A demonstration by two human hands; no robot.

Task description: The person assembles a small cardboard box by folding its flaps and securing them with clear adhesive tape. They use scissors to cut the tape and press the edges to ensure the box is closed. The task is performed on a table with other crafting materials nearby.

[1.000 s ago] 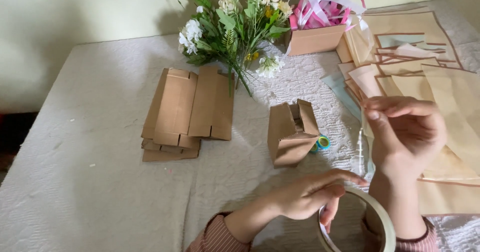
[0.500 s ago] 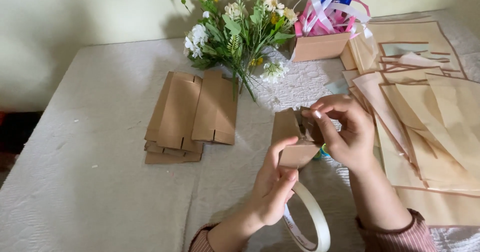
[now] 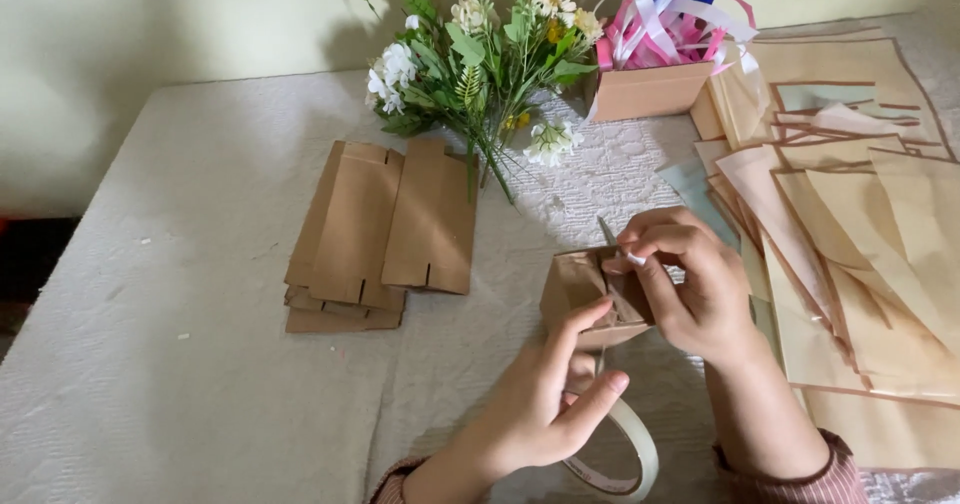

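A small brown paper box [image 3: 575, 282] stands on the white table cloth [image 3: 200, 384] in front of me. My right hand [image 3: 690, 284] pinches a strip of clear tape at the box's top flap, fingers closed on it. My left hand [image 3: 545, 399] steadies the box from below with its index finger against the front face, while a roll of clear tape [image 3: 625, 454] hangs around the lower fingers, the strip running up to the box.
A stack of flat brown box blanks [image 3: 380, 229] lies to the left. Artificial flowers [image 3: 480, 59] lie at the back. A brown box full of ribbons [image 3: 655, 69] stands behind right. Tan paper sheets [image 3: 860, 234] cover the right side.
Both hands came from the right near side onto the small box. The right hand brought the tape strip down to the box top; the left hand moved onto the box front.
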